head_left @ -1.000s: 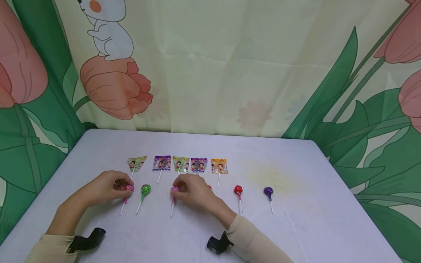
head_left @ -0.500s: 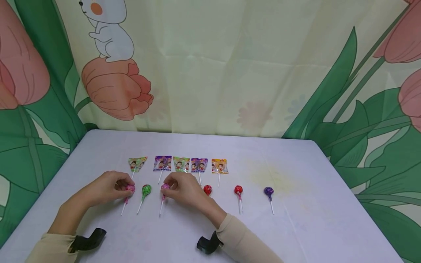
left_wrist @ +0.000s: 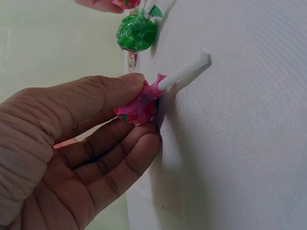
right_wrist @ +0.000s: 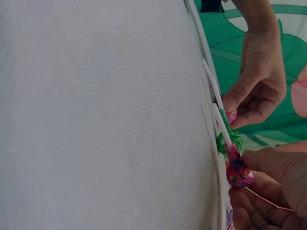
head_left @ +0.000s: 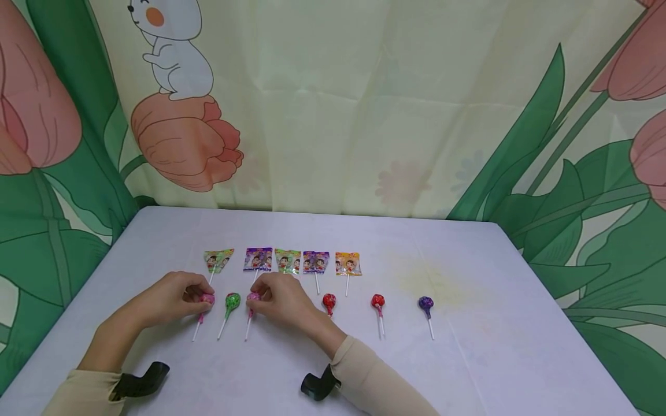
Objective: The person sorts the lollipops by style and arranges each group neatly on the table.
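At the left of the front row, my left hand [head_left: 174, 297] pinches the head of a pink lollipop [head_left: 207, 299], whose white stick points towards me. In the left wrist view, thumb and fingers hold its pink wrapper [left_wrist: 139, 108], and the stick's end is at the cloth. My right hand [head_left: 286, 299] pinches a second pink lollipop [head_left: 252, 297] by its head, also seen as a pink lollipop [right_wrist: 239, 175] in the right wrist view. Between the two hands lies a green lollipop [head_left: 232, 300], touched by neither in the head view.
Right of my hands lie a red lollipop [head_left: 329, 301], another red lollipop [head_left: 377, 301] and a purple lollipop [head_left: 425, 303]. Behind is a row of flat-bagged lollipops, from a green one [head_left: 218, 260] to an orange one [head_left: 348, 263]. A patterned curtain [head_left: 333, 115] hangs behind the white table [head_left: 520, 346].
My right hand has moved left with its pink lollipop, ending close beside the green one, and the nearer red lollipop has come into sight. My left hand keeps its place.
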The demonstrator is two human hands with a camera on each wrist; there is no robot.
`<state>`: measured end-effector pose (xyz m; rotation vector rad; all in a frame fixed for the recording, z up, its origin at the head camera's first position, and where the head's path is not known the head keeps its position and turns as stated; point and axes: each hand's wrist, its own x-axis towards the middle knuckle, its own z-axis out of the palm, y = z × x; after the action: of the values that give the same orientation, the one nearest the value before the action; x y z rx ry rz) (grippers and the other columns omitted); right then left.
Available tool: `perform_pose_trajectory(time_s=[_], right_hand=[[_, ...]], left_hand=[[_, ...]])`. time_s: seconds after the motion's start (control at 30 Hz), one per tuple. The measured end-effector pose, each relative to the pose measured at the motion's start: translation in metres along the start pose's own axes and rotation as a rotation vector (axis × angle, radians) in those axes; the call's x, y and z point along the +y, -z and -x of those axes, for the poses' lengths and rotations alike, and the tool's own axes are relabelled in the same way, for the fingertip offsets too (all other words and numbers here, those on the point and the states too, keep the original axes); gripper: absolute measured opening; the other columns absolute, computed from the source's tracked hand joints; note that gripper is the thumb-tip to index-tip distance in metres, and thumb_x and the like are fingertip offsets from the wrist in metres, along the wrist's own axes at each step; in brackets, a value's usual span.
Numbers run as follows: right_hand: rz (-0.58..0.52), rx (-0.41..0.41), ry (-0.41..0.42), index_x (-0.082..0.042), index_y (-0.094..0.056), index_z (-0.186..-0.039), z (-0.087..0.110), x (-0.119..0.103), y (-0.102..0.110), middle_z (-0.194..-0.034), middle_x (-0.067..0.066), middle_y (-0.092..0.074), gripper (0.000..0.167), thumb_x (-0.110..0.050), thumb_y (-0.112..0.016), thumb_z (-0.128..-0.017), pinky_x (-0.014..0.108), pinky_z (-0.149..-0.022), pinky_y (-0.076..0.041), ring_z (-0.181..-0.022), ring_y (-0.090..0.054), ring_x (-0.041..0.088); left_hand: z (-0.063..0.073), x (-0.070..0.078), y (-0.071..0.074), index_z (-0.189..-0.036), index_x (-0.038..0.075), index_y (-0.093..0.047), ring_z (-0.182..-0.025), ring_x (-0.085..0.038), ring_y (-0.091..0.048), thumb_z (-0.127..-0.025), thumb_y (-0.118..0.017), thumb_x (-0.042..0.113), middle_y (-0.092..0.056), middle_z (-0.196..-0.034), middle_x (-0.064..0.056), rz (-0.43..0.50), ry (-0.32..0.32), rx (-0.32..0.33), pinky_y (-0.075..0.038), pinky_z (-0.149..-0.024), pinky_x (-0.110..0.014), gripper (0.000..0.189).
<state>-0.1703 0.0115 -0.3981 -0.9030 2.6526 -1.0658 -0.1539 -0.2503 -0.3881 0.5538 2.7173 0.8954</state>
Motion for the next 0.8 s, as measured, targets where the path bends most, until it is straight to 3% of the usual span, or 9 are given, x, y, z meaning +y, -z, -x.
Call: perform_pose_trajectory(time_s=[0.5, 0.8], right_hand=[[0.008, -0.016, -0.029, -0.009, -0.074, -0.104, -0.0002, 0.0017, -0.0047, -0.086, -0.006, -0.068, 0.016, -0.020, -0.076, -0.093, 0.015, -0.070, -0.045, -0.075, -0.056, 0.001], [0.018, 0.018, -0.063, -0.012, -0.075, -0.106, 0.0061, 0.0015, 0.0004, -0.097, -0.005, -0.071, 0.022, -0.029, -0.078, -0.092, 0.017, -0.076, -0.048, -0.085, -0.060, 0.002]], left_hand=[[0.0000, 0.0019, 0.0006, -0.100, 0.006, -0.072, -0.080, -0.014, -0.054, -0.084, -0.084, 0.014, -0.062, -0.083, 0.005, -0.006, 0.019, -0.007, -0.050, -0.068, -0.023, 0.021], [-0.0004, 0.0026, 0.0004, -0.099, 0.006, -0.072, -0.080, -0.013, -0.054, -0.084, -0.084, 0.014, -0.062, -0.083, 0.005, -0.013, 0.013, -0.005, -0.050, -0.068, -0.023, 0.021]])
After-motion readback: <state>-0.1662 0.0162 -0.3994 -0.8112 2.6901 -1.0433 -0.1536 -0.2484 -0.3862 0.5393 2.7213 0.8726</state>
